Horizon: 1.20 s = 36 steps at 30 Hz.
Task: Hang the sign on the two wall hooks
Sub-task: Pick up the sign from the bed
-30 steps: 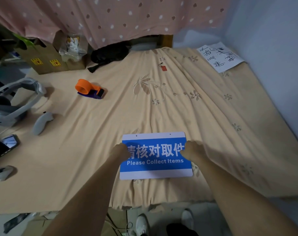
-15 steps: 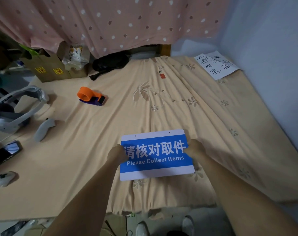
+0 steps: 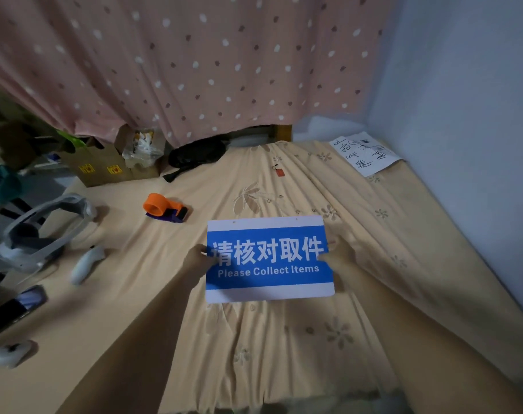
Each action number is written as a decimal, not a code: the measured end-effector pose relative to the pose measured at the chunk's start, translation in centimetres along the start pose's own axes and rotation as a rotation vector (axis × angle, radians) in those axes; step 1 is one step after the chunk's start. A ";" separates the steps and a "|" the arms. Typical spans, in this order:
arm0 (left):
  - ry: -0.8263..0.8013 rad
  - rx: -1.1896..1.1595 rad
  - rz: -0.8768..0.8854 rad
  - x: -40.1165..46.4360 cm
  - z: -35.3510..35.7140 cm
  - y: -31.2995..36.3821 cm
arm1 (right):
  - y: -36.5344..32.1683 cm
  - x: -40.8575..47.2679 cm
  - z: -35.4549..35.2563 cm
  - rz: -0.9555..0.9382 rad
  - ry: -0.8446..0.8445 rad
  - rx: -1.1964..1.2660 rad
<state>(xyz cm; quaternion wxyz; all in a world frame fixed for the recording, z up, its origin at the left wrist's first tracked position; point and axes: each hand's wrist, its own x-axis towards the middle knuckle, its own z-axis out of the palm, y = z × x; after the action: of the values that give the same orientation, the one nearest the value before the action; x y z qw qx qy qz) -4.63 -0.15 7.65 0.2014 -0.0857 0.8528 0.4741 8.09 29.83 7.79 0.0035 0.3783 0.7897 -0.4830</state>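
A blue and white sign [image 3: 269,273] reading "Please Collect Items" is held above the bed, tilted up toward me. Two small holes show along its top white band. My left hand [image 3: 198,260] grips its left edge and my right hand [image 3: 339,256] grips its right edge, thumbs on the front face. No wall hooks are in view.
The bed's beige flowered sheet [image 3: 358,324] lies below the sign. An orange tape dispenser [image 3: 164,208], a headset [image 3: 42,234], two controllers and a phone [image 3: 13,306] lie at the left. A handwritten paper [image 3: 364,153] rests by the blue wall [image 3: 463,115]. A dotted pink curtain [image 3: 194,61] hangs behind.
Both hands have lifted the sign off the sheet and raised it toward me. The view has tilted upward, showing more curtain and wall.
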 end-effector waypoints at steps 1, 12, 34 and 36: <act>0.014 -0.056 0.016 -0.1 -0.4 0.9 | -0.9 0.0 -0.3 -0.005 0.014 0.045; 0.010 -0.269 0.193 -1.5 -5.3 13.5 | -10.4 -0.5 -6.8 -0.183 0.147 0.276; -0.139 -0.360 0.441 -7.2 -5.0 26.3 | -15.7 -8.3 -18.8 -0.288 0.420 0.390; -0.154 -0.329 0.467 -8.0 -4.3 26.5 | -15.2 -9.3 -19.5 -0.277 0.444 0.424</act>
<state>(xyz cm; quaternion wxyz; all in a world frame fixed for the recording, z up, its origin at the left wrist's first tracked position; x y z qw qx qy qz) -7.41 10.04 33.57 0.1342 0.1176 0.7435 0.6445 12.63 35.49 33.17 -0.3129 0.3556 0.6971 -0.5383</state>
